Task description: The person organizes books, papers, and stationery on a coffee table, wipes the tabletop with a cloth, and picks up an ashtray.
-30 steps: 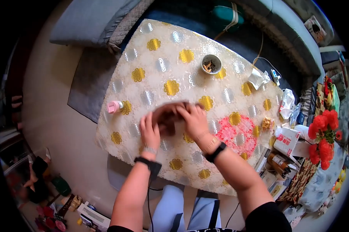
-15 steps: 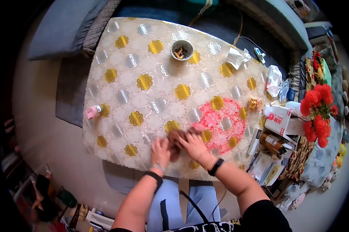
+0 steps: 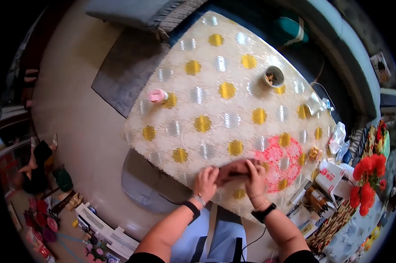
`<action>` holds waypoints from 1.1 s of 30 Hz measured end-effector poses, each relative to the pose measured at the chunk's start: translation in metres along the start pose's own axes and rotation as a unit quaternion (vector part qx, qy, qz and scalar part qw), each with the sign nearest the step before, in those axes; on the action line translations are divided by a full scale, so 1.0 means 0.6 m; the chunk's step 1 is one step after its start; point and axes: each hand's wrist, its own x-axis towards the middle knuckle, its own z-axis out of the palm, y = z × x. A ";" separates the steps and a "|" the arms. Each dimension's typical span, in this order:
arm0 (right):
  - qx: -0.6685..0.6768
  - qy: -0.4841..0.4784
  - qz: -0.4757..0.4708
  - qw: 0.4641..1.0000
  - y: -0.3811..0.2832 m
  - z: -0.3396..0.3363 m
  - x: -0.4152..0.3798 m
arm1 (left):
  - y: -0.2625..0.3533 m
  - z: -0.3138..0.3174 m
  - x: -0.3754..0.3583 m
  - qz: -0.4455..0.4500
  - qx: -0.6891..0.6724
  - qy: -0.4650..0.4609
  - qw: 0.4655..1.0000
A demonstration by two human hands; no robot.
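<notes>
Workpiece: brown cloth (image 3: 234, 171), held btwn both hands over the near part of the table (image 3: 187, 151), approx. level, slightly crumpled. Whether its underside contacts the surface: cannot tell.

L hand (image 3: 206, 182): partly closed, fingers curled at the L end of the cloth; has hold of that end. R hand (image 3: 256, 179): partly closed, fingers bent over the R end; grips same. Thumb pos. on R side not clear. Hands apart, cloth spanning the gap. Black band on ea. wrist.

Surroundings: red mat (image 3: 272, 154), round, just beside R hand. Pink bottle (image 3: 157, 96) nr the L edge, well apart from the hands. Bowl w/ cigarette butts (image 3: 273, 77) nr the far edge. Tissue pack (image 3: 314, 104) at far R. Yellow packet (image 3: 314, 153) R of the mat; white box (image 3: 330, 175) w/ red print adj. Red flowers (image 3: 368, 175) beyond the box. Gray stool (image 3: 149, 186) on floor, L of L hand.
</notes>
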 end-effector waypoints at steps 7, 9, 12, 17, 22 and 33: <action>0.196 -0.015 -0.231 0.953 -0.332 0.232 0.262 | -0.272 -0.229 0.123 -0.170 0.140 0.301 0.928; 0.051 -0.015 -0.274 0.960 -0.385 0.294 0.284 | -0.353 -0.274 0.120 -0.216 0.154 0.264 0.927; -0.075 -0.063 -0.240 0.966 -0.407 0.353 0.281 | -0.443 -0.275 0.106 -0.171 0.187 0.186 0.949; -0.083 -0.117 -0.283 0.948 -0.350 0.338 0.259 | -0.377 -0.212 0.076 -0.206 0.223 0.161 0.939; -0.073 -0.098 -0.297 0.947 -0.198 0.241 0.122 | -0.235 -0.113 -0.022 -0.115 0.178 0.077 0.974; -0.043 -0.148 -0.007 0.988 0.127 -0.084 -0.165 | 0.074 0.082 -0.012 0.185 -0.086 -0.469 0.860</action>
